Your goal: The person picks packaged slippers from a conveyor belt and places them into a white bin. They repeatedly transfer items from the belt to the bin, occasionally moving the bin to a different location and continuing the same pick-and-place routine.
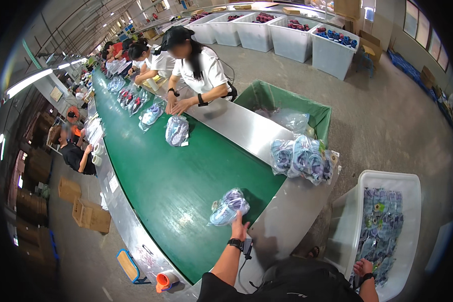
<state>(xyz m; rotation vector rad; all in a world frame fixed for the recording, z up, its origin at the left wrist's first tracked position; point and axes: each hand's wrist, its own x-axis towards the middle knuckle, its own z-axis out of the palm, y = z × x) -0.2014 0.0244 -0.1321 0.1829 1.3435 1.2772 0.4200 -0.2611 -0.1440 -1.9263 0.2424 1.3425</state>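
On the near end of the green conveyor belt (151,196) lies a clear bag of light-blue and purple shoes (230,207). My left hand (240,227) reaches to its near edge, fingers extended and touching the plastic, not wrapped round it. My right hand (363,267) is low at the right, over the near part of a white bin (415,211). Its fingers are loosely bent and apart, with nothing seen in them. Rows of similar bagged shoes (382,216) fill the bin below that hand.
Several bagged pairs (304,157) are piled on the metal ledge at the belt's right corner. Behind them stands a green-lined bin (319,113). Across the belt, a co-worker (199,70) handles another bagged pair (177,131). An orange tape roll (165,281) sits at the near left edge.
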